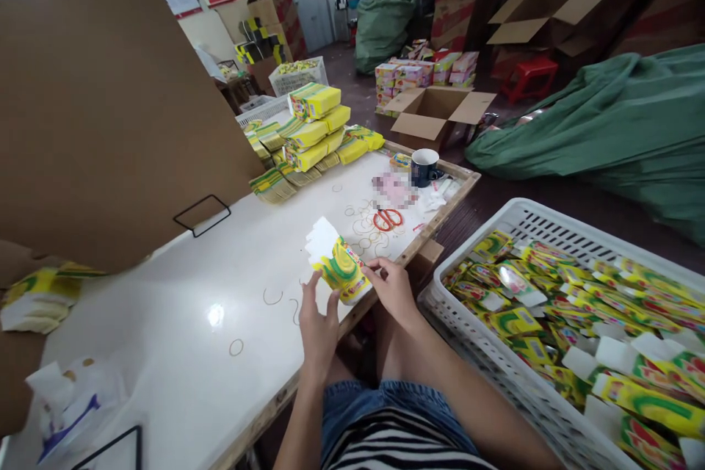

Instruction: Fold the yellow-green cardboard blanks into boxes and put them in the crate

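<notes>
Some yellow packaging (342, 266), blurred lettering (355, 286)

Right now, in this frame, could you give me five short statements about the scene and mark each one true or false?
1. The right hand touches the yellow packaging in front of the person. True.
2. The left hand rests on the mug. False: the left hand is at the yellow packaging, and the mug stands apart, near the table's far end.
3. The scissors lie on the white tabletop. True.
4. The white crate holds blue bottles. False: the white crate holds many printed yellow packs.
5. A red stool stands on the floor. True.
</notes>
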{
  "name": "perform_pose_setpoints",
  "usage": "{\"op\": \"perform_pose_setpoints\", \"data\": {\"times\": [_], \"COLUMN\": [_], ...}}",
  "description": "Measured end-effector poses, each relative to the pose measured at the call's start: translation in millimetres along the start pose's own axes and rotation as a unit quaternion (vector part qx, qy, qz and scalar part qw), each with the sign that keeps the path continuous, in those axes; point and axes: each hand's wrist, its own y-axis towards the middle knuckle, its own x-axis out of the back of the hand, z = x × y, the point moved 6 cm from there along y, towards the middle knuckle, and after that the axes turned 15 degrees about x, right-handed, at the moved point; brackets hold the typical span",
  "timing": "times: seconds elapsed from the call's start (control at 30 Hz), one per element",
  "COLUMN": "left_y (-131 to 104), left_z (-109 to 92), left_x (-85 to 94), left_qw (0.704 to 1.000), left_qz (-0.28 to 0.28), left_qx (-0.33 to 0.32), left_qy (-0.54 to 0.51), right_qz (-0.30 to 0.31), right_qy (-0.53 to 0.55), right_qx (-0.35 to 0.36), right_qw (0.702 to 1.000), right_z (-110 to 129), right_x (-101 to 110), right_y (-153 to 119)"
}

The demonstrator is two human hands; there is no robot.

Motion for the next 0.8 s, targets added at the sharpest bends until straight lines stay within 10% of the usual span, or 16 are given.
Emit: {"op": "perform_pose_setpoints", "data": {"times": [0.1,0.33,0.8], "left_y": [1.8,-15.9,-23.2], "left_z": [0.7,-10.6,-7.9], "left_x": [-2.2,-47.0,-50.1], "left_qw": [0.980,0.844,0.940], "left_qz": [0.021,0.316,0.179], "left_qx": [0.063,0.200,0.155], "left_qy": [-0.188,-0.384,-0.246], "right_qz": [-0.002,0.009,0.015], "right_qy": [0.166,0.297,0.091], "right_qx": [-0.086,-0.146,-0.068], "right_qw": [0.982,0.944,0.993], "right_z": [1.4,21.6,32.7], "right_x": [2.7,4.0,26.0], "right_y": [-15.6,-44.4,-57.2]}}
